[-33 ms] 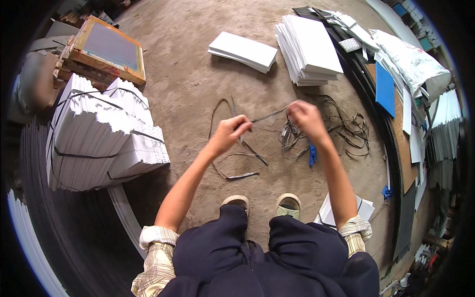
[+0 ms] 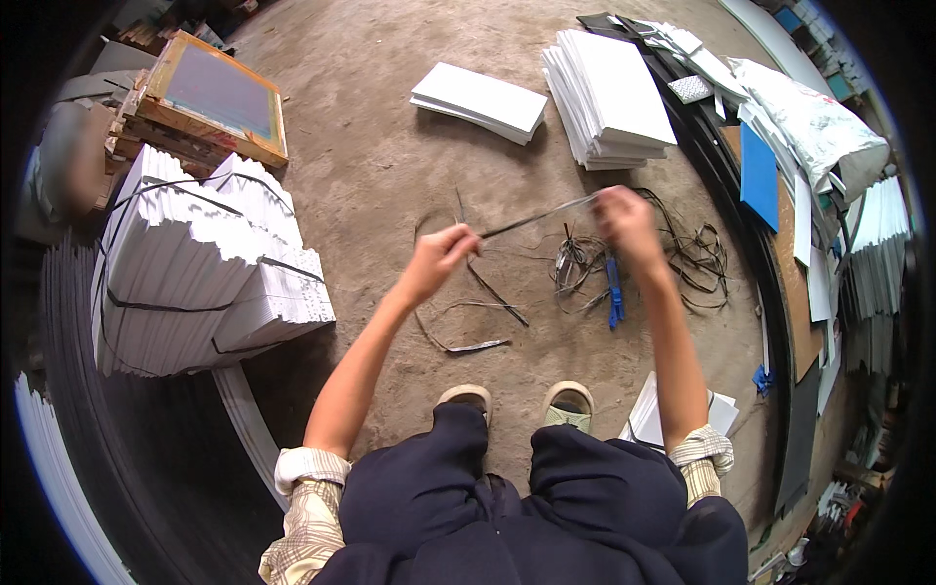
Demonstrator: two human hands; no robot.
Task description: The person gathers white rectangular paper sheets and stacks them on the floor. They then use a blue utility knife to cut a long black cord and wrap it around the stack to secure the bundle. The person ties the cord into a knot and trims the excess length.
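A brown floor (image 2: 361,127) carries a low stack of white panels (image 2: 478,93) at upper centre, a taller white stack (image 2: 612,83) just right of it, tangled dark straps (image 2: 697,261) right of centre, and white sheets (image 2: 723,415) at lower right.

The right hand (image 2: 629,226) sits farther from the left hand (image 2: 439,258); more strap (image 2: 538,216) spans between them; more blue tool (image 2: 614,292) shows.

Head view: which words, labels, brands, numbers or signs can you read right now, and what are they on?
None can be read.
Held strap: no legible text.
White stack: no legible text.
White sack: any print is too small or blurred to read.
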